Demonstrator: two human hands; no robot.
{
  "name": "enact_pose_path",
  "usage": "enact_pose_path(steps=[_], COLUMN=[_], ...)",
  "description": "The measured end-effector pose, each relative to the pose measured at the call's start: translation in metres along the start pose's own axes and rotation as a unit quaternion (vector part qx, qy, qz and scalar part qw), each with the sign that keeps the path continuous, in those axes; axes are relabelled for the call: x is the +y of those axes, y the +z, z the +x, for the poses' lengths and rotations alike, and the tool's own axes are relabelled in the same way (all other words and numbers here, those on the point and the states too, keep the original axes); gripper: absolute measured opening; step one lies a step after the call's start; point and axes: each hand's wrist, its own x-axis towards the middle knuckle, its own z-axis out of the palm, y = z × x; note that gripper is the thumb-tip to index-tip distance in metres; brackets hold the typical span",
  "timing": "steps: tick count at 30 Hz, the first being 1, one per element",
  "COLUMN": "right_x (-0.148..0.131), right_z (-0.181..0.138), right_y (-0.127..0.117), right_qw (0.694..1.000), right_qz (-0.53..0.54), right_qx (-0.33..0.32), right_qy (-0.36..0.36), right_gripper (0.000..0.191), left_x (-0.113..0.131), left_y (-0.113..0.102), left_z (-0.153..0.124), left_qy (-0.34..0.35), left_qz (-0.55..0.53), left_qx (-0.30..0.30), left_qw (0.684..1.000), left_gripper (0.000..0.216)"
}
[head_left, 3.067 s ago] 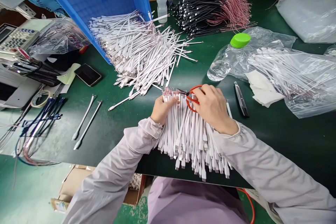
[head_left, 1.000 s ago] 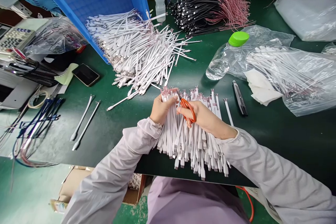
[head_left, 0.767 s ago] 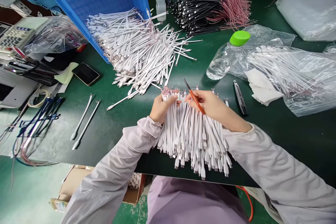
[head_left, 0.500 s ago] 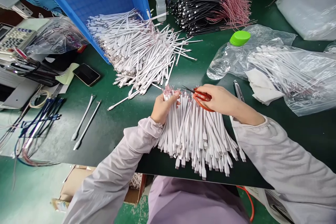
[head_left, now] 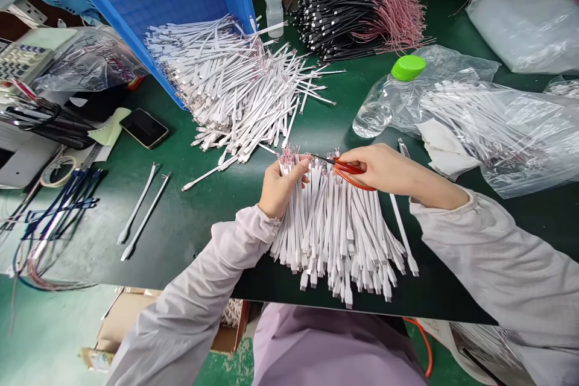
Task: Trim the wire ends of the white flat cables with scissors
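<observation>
Fan of flat white plastic-sheathed cables [head_left: 332, 223], long axes roughly 12-to-6, at 7 o'clock from right hand [head_left: 382, 170]; left hand [head_left: 278, 188] nearer, clamped on its 11 o'clock edge; right closed round red-handled, dark-bladed scissors [head_left: 347, 167], aimed at 9, toward frayed pink wire ends [head_left: 292, 154]

From my remote seat I count the wearer's two hands, a left hand [head_left: 275, 190] and a right hand [head_left: 384, 170], plus one pair of scissors [head_left: 350, 167]. White cables [head_left: 335, 217] make two open piles — too many pieces for me to number singly — and two loose cables [head_left: 145, 216] lie on the left. My tally also holds one phone [head_left: 145, 128], one tape roll [head_left: 58, 183], one blue bin [head_left: 172, 0], one green-capped bottle [head_left: 384, 105] and one white-capped bottle [head_left: 274, 6].
</observation>
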Motion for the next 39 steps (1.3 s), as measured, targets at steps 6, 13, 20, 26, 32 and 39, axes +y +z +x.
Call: enact_pose_path(steps=[6, 13, 20, 26, 32, 39], right_x=[-0.003, 0.003, 0.005, 0.005, 0.000, 0.002], right_z=[0.000, 0.004, 0.006, 0.007, 0.005, 0.006], right_y=[-0.002, -0.003, -0.006, -0.006, -0.011, -0.009], right_qw=[1.000, 1.000, 0.999, 0.999, 0.999, 0.999], right_qz=[-0.003, -0.030, -0.040, -0.041, -0.047, 0.035], right_qx=[-0.012, -0.006, -0.012, -0.010, -0.017, 0.008], right_qy=[0.010, -0.006, -0.017, -0.014, -0.018, 0.006], right_gripper=[0.033, 0.029, 0.031, 0.026, 0.031, 0.027], left_x=[0.000, 0.001, 0.002, 0.002, -0.001, -0.003], left_y=[0.000, 0.002, 0.002, 0.002, 0.000, -0.002], left_z=[0.000, -0.001, -0.001, -0.001, -0.001, 0.001], left_qy=[0.000, -0.006, -0.009, -0.006, -0.004, -0.013], left_qz=[0.001, -0.001, -0.003, -0.009, -0.006, -0.005], left_qx=[-0.003, 0.001, -0.001, -0.007, -0.015, -0.018], left_qw=[1.000, 1.000, 1.000, 1.000, 1.000, 1.000], left_gripper=[0.032, 0.033, 0.032, 0.032, 0.032, 0.032])
